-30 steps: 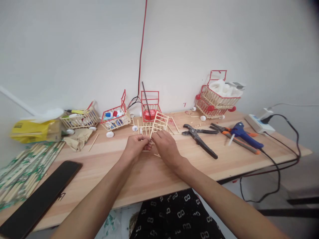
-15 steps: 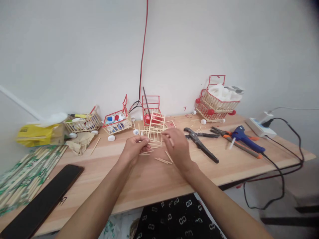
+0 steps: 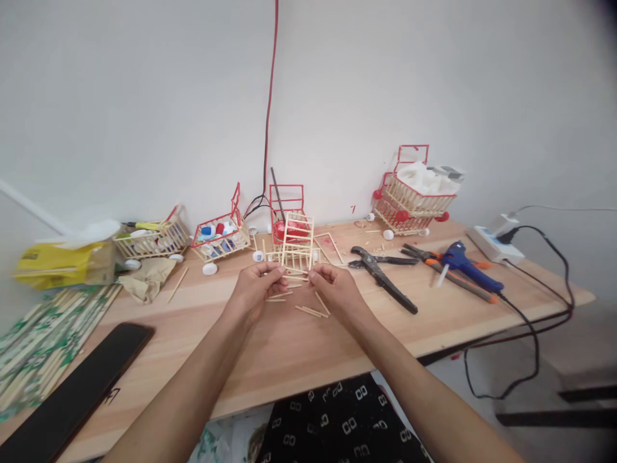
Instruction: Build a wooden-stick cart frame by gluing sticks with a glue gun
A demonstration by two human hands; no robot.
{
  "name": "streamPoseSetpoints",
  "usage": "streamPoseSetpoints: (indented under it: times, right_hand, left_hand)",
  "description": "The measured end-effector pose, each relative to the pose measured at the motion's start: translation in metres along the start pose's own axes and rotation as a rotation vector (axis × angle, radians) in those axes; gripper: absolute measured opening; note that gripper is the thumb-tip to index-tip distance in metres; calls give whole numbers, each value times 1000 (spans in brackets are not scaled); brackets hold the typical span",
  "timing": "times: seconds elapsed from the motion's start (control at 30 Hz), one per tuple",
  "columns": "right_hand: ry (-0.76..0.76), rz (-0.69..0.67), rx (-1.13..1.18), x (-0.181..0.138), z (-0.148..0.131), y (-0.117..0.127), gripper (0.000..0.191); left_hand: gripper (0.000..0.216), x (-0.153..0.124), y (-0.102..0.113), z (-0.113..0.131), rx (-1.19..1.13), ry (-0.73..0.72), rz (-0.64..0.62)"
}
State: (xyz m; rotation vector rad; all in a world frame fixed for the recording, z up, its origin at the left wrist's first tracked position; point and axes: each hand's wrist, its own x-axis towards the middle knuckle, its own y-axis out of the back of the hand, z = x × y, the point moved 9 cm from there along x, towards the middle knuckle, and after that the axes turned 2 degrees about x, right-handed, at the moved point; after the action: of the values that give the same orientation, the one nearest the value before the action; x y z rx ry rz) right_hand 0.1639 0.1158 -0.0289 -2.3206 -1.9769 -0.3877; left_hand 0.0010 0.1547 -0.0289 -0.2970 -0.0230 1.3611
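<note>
A small unpainted frame of thin wooden sticks [image 3: 297, 243] stands on the wooden table [image 3: 289, 341] in front of me. My left hand [image 3: 258, 286] pinches the frame's lower left side, fingers curled. My right hand [image 3: 332, 286] pinches its lower right edge, fingers together. Several loose short sticks [image 3: 313, 308] lie on the table just under and between my hands.
Stick carts with red trim stand along the wall: one [image 3: 220, 235] at left, one [image 3: 414, 193] at right. Black pliers [image 3: 383, 276], a blue glue gun [image 3: 465, 263], a power strip [image 3: 494, 235], a black phone [image 3: 72, 392] and wrapped chopsticks [image 3: 43, 341] lie around.
My right hand swung out to the right and came back to the frame's lower right edge. The frame now stands more upright. My left hand stayed on it.
</note>
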Motion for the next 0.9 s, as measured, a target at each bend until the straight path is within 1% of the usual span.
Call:
streamPoseSetpoints:
  times: [0.23, 0.43, 0.67, 0.9]
  right_hand:
    - [-4, 33, -19, -2, -2, 2, 22]
    - [35, 85, -94, -5, -4, 6, 20]
    - [48, 93, -158, -8, -6, 7, 17]
    - [48, 122, -194, -8, -6, 10, 16]
  left_hand:
    - [36, -2, -4, 4, 63, -31, -23]
    - [36, -2, -6, 1, 84, -9, -39]
    - [35, -4, -6, -3, 131, 39, -33]
    - [33, -3, -7, -3, 140, -1, -18]
